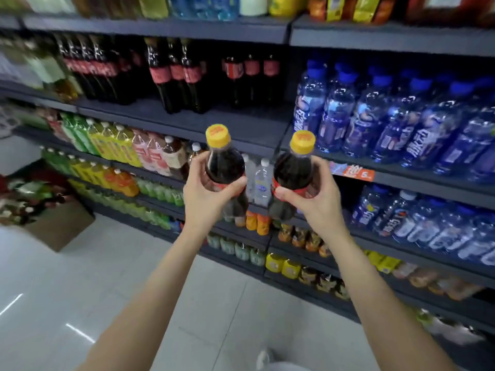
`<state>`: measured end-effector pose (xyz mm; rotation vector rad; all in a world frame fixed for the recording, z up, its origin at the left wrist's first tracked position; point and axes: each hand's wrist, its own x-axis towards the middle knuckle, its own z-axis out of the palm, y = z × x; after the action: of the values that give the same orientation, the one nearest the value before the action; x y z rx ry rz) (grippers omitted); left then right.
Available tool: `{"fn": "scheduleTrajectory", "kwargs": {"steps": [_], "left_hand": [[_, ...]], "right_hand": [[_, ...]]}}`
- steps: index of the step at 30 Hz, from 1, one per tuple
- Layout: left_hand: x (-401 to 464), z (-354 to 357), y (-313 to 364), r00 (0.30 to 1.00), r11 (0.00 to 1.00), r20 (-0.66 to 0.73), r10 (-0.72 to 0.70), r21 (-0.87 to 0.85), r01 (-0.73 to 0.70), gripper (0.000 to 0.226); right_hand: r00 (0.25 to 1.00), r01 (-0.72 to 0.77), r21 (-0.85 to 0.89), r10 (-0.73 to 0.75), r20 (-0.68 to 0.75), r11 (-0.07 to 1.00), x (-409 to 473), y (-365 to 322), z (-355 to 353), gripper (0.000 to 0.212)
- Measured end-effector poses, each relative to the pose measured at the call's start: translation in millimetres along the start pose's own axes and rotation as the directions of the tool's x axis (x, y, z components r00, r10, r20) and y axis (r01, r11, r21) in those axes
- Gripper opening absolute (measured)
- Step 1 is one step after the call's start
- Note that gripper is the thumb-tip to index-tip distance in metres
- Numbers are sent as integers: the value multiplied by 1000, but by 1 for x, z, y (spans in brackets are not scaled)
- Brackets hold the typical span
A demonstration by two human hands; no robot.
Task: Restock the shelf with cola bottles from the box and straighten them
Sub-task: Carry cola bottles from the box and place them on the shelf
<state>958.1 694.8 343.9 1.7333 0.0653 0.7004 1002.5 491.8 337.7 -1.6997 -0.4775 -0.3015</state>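
- My left hand (211,195) is wrapped round the middle of a dark plastic cola bottle with a yellow cap (223,167); my right hand (310,198) grips a second yellow-capped cola bottle (293,172) the same way. Both upright, held out in front of the dark grey metal shelf (187,121).
- Step in hand, as I judge it: carrying a pair to the shelf, neither yet set down.
- Next move calls for lifting them to the bare stretch beside the red-labelled cola bottles standing there (251,76), then squaring labels forward.
- The brown cardboard box (57,226) sits on the floor, left; its contents are blurred.
- Bottle bases hidden behind my hands; labels mostly covered.
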Motion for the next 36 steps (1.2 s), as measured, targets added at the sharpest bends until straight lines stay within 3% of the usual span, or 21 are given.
{"fn": "scheduleTrajectory", "kwargs": {"steps": [4, 7, 15, 21, 29, 34, 36], "left_hand": [[84, 5, -15, 991, 994, -87, 103, -15, -105, 65], [137, 18, -30, 984, 989, -104, 145, 2, -145, 66], [270, 68, -105, 997, 995, 10, 80, -61, -79, 74], [346, 104, -122, 992, 997, 104, 69, -29, -67, 75], [396, 165, -142, 995, 1000, 99, 16, 14, -17, 83], [392, 170, -170, 958, 976, 192, 214, 0, -218, 91], [385, 163, -192, 932, 954, 273, 239, 114, -278, 99]], "right_hand": [[972, 232, -80, -234, -15, 969, 83, 8, 33, 65], [955, 279, -139, -289, -62, 950, 132, 23, 54, 65], [946, 112, -178, -160, -282, 978, 240, 83, 96, 65], [897, 16, -315, -153, -415, 949, 303, 108, 109, 78], [816, -20, -421, -228, -531, 907, 346, 142, 118, 78], [816, -92, -446, -189, -546, 890, 341, 158, 112, 92], [846, -168, -551, -167, -507, 818, 324, 170, 115, 106]]}}
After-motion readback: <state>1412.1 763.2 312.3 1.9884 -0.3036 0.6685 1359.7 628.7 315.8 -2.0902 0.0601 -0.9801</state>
